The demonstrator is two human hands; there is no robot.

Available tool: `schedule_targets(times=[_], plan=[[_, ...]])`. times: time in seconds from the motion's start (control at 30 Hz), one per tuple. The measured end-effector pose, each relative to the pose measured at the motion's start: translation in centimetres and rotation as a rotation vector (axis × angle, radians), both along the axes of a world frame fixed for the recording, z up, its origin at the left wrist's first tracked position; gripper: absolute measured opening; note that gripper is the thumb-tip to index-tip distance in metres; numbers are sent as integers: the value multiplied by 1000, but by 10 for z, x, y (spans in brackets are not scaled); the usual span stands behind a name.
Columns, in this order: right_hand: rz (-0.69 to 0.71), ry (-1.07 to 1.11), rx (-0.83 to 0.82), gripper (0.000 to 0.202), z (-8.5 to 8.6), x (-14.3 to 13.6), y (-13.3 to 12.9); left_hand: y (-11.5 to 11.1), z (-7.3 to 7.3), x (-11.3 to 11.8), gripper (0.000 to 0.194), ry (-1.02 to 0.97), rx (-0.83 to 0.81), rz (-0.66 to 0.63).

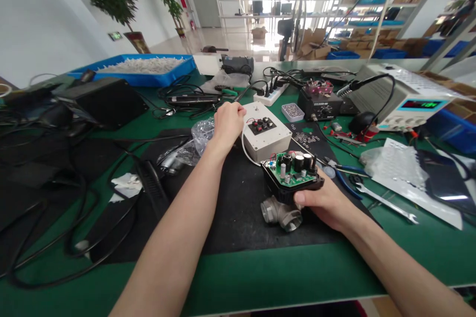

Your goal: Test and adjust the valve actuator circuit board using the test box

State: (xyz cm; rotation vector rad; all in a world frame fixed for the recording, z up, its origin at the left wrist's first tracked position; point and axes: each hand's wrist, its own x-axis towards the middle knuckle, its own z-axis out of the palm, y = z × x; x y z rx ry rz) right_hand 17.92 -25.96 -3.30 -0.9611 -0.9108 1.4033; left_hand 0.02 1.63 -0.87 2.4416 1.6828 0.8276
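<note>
My right hand (322, 200) had its fingers clamped on the right side of the black housing (277, 189), with the thumb on its near edge. The green circuit board (292, 171) sat face up in the open top, small round parts standing on it, and the metal valve (281, 214) was under the housing, above the middle of the black mat (238, 213); whether the valve touched the mat I could not tell. My left hand (228, 121) was at the left edge of the pale control box (266, 131), its fingers bent together; whether they pinched anything I could not tell. The white cable (246, 151) curved from beside that hand down to the housing. A clear plastic bag (203, 141) lay left of my left hand. Beyond the box, the small tray (292, 112) of metal bits stood near the power strip (271, 91). Right of my right hand, the wrench (388, 202) lay on the green bench (245, 282).
</note>
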Motion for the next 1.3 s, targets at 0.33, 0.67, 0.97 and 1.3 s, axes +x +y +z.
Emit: schedule_targets(times=[0.33, 0.67, 0.97, 1.3], plan=[[-104, 145, -76, 81, -4, -7, 7, 1, 0, -1, 27, 5, 2, -59], [-81, 239, -78, 81, -4, -5, 7, 1, 6, -1, 30, 82, -33, -65], [-80, 257, -112, 89, -2, -5, 9, 32, -8, -16, 36, -46, 61, -244], [-90, 259, -95, 79, -4, -4, 9, 20, 1, -14, 48, 10, -1, -207]])
